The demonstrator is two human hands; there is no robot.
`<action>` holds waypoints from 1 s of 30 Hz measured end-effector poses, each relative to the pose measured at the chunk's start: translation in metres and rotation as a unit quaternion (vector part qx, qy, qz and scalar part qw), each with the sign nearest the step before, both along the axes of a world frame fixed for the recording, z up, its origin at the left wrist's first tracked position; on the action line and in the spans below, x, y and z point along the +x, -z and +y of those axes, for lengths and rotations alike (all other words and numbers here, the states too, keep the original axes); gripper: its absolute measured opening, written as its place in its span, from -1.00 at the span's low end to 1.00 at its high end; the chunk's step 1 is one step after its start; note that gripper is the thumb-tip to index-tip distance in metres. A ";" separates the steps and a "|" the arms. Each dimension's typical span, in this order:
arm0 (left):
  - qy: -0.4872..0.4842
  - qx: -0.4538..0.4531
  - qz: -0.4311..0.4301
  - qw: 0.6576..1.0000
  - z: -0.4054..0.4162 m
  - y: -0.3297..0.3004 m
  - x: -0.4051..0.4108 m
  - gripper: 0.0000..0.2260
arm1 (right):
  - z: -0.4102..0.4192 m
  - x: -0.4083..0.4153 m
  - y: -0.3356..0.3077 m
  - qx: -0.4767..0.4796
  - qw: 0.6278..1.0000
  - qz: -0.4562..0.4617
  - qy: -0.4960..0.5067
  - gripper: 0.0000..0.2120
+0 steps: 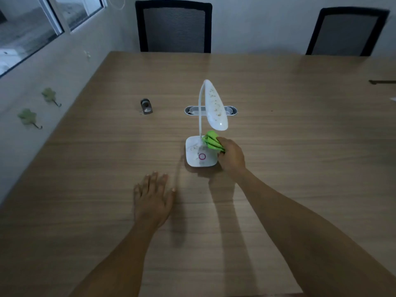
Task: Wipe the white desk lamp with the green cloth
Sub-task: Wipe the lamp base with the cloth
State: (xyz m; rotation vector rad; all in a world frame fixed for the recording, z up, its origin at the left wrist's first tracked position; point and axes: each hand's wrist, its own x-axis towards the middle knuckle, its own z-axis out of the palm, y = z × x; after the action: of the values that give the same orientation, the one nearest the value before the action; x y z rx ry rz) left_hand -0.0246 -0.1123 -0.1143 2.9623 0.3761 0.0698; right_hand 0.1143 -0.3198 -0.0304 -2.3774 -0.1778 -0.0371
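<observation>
The white desk lamp point(198, 156) stands in the middle of the wooden table, with a square base bearing a pink ring, a thin curved neck and an oval head speckled with yellowish crumbs. My right hand point(232, 156) grips the bunched green cloth point(212, 140) and presses it onto the right rear part of the base, beside the neck. More crumbs lie on the left of the base. My left hand point(153, 195) rests flat on the table, fingers spread, to the lower left of the lamp and apart from it.
The wooden table point(300, 136) has a grey oval cable port point(190, 110) behind the lamp and a small grey metal object point(146, 106) to the left. Two black mesh chairs point(174, 26) stand at the far edge. A wall with windows runs along the left.
</observation>
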 end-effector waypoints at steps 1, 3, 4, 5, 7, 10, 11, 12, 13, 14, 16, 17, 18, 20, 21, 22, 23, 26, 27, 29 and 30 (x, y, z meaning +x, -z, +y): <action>0.000 0.001 0.000 1.000 -0.001 0.000 0.000 -0.42 | 0.001 -0.001 0.001 -0.018 0.999 -0.014 -0.025 -0.50; -0.001 -0.004 0.003 1.000 -0.001 0.000 0.001 -0.40 | 0.003 -0.006 0.001 -0.051 0.996 -0.035 -0.065 -0.49; -0.003 -0.006 0.002 1.000 0.000 -0.001 0.001 -0.40 | 0.001 -0.011 0.001 -0.063 0.995 -0.036 -0.073 -0.46; -0.005 -0.007 -0.001 1.000 -0.001 -0.001 0.002 -0.40 | -0.001 -0.014 0.005 -0.078 0.992 -0.042 -0.086 -0.44; -0.005 -0.004 -0.004 1.000 -0.001 -0.001 0.001 -0.41 | -0.008 -0.024 0.011 -0.106 0.985 -0.065 -0.120 -0.44; -0.005 -0.005 0.002 1.000 -0.001 -0.001 0.001 -0.40 | -0.019 -0.038 0.017 -0.121 0.972 -0.104 -0.175 -0.45; -0.005 -0.004 0.000 1.000 -0.001 -0.001 0.001 -0.40 | -0.022 -0.040 0.016 -0.124 0.967 -0.119 -0.187 -0.46; -0.004 -0.002 -0.003 1.000 -0.001 -0.001 0.001 -0.40 | -0.024 -0.041 0.015 -0.122 0.965 -0.125 -0.194 -0.47; -0.004 -0.002 -0.004 1.000 -0.001 -0.001 0.001 -0.41 | -0.023 -0.039 0.012 -0.113 0.967 -0.130 -0.188 -0.47; -0.004 -0.004 -0.002 1.000 -0.001 -0.001 0.001 -0.40 | -0.022 -0.034 0.008 -0.100 0.971 -0.129 -0.173 -0.46; -0.004 -0.007 0.001 1.000 -0.001 -0.001 0.001 -0.41 | -0.015 -0.020 0.001 -0.079 0.979 -0.122 -0.143 -0.44; -0.005 -0.006 -0.002 1.000 -0.001 -0.001 0.001 -0.41 | -0.010 -0.014 -0.002 -0.079 0.981 -0.111 -0.135 -0.45; -0.006 -0.004 -0.004 1.000 -0.001 -0.001 0.001 -0.42 | -0.005 -0.010 -0.004 -0.082 0.983 -0.099 -0.132 -0.47; -0.007 0.000 -0.008 1.000 0.000 -0.001 0.001 -0.43 | 0.000 -0.007 -0.003 -0.091 0.984 -0.073 -0.135 -0.47; -0.006 0.001 -0.009 1.000 0.000 0.000 0.001 -0.43 | 0.000 -0.009 0.000 -0.093 0.984 -0.056 -0.139 -0.47; -0.005 0.001 -0.008 1.000 0.000 0.001 0.001 -0.44 | -0.001 -0.013 0.003 -0.096 0.984 -0.045 -0.143 -0.47; -0.005 0.000 -0.007 1.000 0.001 0.001 0.001 -0.44 | -0.002 -0.019 0.007 -0.102 0.982 -0.048 -0.150 -0.46; -0.007 0.000 -0.008 1.000 0.000 0.002 0.001 -0.44 | -0.011 -0.044 0.019 -0.134 0.964 -0.112 -0.198 -0.46; -0.007 0.000 -0.008 1.000 0.000 0.002 0.002 -0.43 | -0.013 -0.053 0.023 -0.156 0.955 -0.130 -0.215 -0.46; -0.005 0.002 -0.011 1.000 0.000 0.002 0.002 -0.43 | -0.014 -0.063 0.024 -0.185 0.943 -0.151 -0.230 -0.45; -0.005 0.004 -0.014 1.000 -0.001 0.002 0.002 -0.43 | -0.011 -0.063 0.021 -0.183 0.943 -0.163 -0.227 -0.46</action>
State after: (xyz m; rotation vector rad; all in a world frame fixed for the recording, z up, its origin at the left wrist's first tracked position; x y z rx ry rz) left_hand -0.0225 -0.1129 -0.1161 2.9639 0.3871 0.1135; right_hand 0.0514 -0.3307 -0.0516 -2.6206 -0.9600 -0.1937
